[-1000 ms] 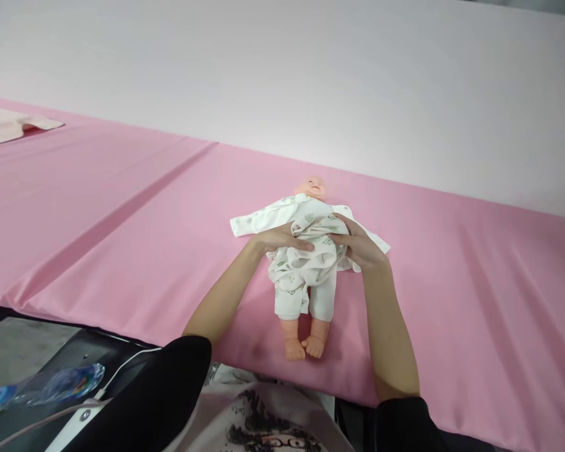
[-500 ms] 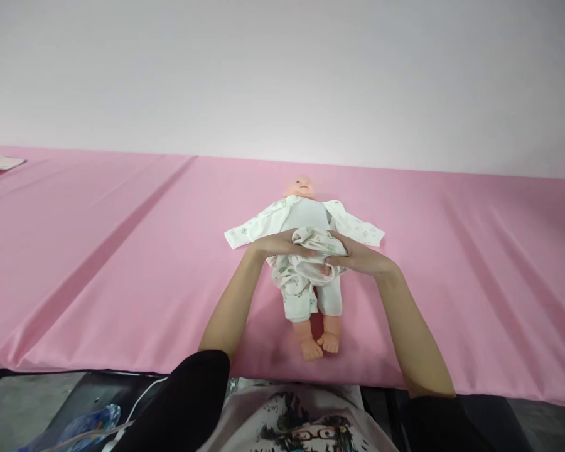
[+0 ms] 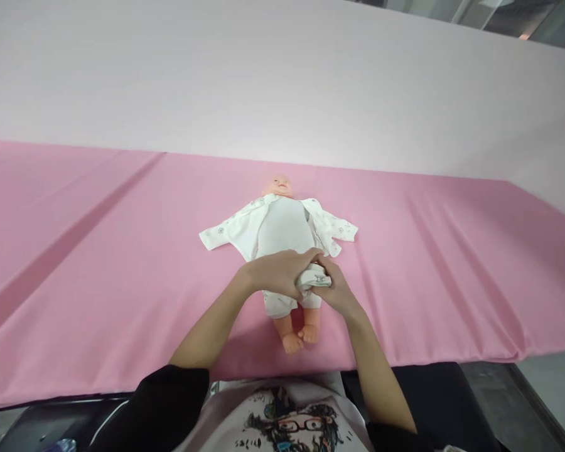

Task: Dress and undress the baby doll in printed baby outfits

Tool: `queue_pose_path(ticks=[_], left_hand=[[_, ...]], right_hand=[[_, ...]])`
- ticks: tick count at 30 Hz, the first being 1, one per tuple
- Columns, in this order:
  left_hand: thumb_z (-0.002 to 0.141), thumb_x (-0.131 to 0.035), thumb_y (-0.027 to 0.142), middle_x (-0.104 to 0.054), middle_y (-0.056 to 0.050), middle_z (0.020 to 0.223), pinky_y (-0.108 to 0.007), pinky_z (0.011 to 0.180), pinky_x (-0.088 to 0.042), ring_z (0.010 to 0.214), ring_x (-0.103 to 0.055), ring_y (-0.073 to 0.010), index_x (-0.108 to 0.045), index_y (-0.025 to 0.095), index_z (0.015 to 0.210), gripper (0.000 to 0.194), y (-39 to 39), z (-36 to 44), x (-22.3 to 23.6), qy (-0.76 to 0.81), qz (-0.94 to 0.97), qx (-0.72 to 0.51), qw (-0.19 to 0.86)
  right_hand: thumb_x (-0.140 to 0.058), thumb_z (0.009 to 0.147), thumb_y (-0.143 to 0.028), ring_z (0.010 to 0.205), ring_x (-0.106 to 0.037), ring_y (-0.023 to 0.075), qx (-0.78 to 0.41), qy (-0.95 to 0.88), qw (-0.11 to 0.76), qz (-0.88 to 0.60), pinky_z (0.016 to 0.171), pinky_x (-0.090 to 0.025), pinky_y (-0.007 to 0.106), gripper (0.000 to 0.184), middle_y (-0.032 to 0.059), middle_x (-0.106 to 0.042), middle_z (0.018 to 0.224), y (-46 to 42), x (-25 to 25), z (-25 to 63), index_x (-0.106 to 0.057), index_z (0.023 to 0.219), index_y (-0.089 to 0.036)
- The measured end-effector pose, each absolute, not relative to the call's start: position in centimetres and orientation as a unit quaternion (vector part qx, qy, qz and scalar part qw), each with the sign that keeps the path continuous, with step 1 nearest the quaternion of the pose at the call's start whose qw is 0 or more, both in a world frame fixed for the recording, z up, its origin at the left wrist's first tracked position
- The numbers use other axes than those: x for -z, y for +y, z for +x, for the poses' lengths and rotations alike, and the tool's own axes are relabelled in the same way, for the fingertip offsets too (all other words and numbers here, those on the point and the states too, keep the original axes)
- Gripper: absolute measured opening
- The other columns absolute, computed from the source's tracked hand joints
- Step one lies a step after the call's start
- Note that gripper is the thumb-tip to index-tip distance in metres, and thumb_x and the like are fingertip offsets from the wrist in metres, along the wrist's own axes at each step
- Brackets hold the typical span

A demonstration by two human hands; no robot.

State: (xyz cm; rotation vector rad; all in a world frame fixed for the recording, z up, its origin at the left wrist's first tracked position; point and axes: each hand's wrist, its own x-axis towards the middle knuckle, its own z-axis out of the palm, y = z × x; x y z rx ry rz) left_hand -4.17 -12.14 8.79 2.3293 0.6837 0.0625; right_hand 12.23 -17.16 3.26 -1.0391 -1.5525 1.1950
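A baby doll (image 3: pixel 280 186) lies on its back, head away from me, bare feet pointing towards me. Under its white body, a white printed baby jacket (image 3: pixel 247 229) is spread wide, sleeves out to both sides. White printed baby pants (image 3: pixel 314 277) cover its legs down to the shins, with the upper part bunched at the hips. My left hand (image 3: pixel 280 271) is closed on the bunched cloth from the left, fingers partly hidden. From the right, my right hand (image 3: pixel 335 290) grips the same bunch. The two hands meet at its upper edge.
A pink sheet (image 3: pixel 122 251) with long creases covers the table, its front edge close to my body. Behind stands a plain white panel (image 3: pixel 263 81). Dark seats (image 3: pixel 442 402) show below the table's front edge.
The pants' cloth, held spread between my hands before, is now gathered into a small bunch lower down. My hands have come together. The view has shifted to the right.
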Motion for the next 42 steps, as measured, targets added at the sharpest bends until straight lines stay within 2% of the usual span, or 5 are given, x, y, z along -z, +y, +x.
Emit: queue_pose_path(ticks=[7,15,26,34,42], left_hand=[[0.073,-0.051,0.019,-0.065,-0.001,0.096,-0.027,0.065,-0.038,0.083,-0.059,-0.0189,-0.050,0.025,0.122,0.049,-10.5,-4.3,-8.4,0.277,0.888,-0.042,0.365],[0.072,-0.051,0.019,-0.062,-0.001,0.078,-0.028,0.062,-0.036,0.071,-0.057,-0.0168,-0.058,0.019,0.083,0.013,-10.0,-4.9,-9.1,0.288,0.884,-0.041,0.365],[0.069,-0.052,0.012,-0.067,-0.001,0.098,-0.028,0.073,-0.042,0.088,-0.060,-0.0199,-0.061,0.023,0.112,0.045,-9.5,-5.2,-8.6,0.235,0.879,-0.014,0.415],[0.067,-0.054,0.008,-0.059,-0.001,0.067,-0.030,0.057,-0.040,0.061,-0.052,-0.0158,-0.055,0.020,0.069,0.012,-11.8,-3.7,-8.7,0.136,0.937,0.050,0.318],[0.068,-0.057,0.006,-0.048,-0.001,0.051,-0.035,0.048,-0.036,0.044,-0.043,-0.0131,-0.038,0.020,0.048,0.032,-15.8,-2.5,-8.6,0.178,0.960,-0.024,0.213]], right_hand=[[-0.062,0.076,-0.031,0.107,-0.052,0.0219,-0.342,-0.567,0.512,-0.547,0.094,-0.043,0.040,0.042,0.0063,-0.056,0.116,-19.4,-0.6,12.6,-0.048,0.114,-0.024],[-0.056,0.080,-0.049,0.098,-0.058,0.0319,-0.352,-0.545,0.318,-0.691,0.081,-0.046,0.048,0.056,0.0108,-0.058,0.112,-23.2,2.6,11.3,-0.040,0.128,-0.025],[-0.069,0.070,-0.033,0.099,-0.058,0.0200,-0.587,-0.386,0.438,-0.561,0.077,-0.053,0.031,0.063,0.0043,-0.059,0.116,-21.4,-1.3,14.9,-0.044,0.127,-0.029],[-0.065,0.074,-0.035,0.073,-0.059,0.0185,-0.574,-0.394,0.492,-0.523,0.055,-0.052,0.031,0.056,0.0029,-0.060,0.100,-19.2,-3.6,14.6,-0.047,0.126,-0.032],[-0.065,0.072,-0.032,0.063,-0.055,0.0142,-0.563,-0.351,0.537,-0.521,0.052,-0.049,0.027,0.060,-0.0005,-0.059,0.082,-18.3,-4.1,13.5,-0.047,0.129,-0.030]])
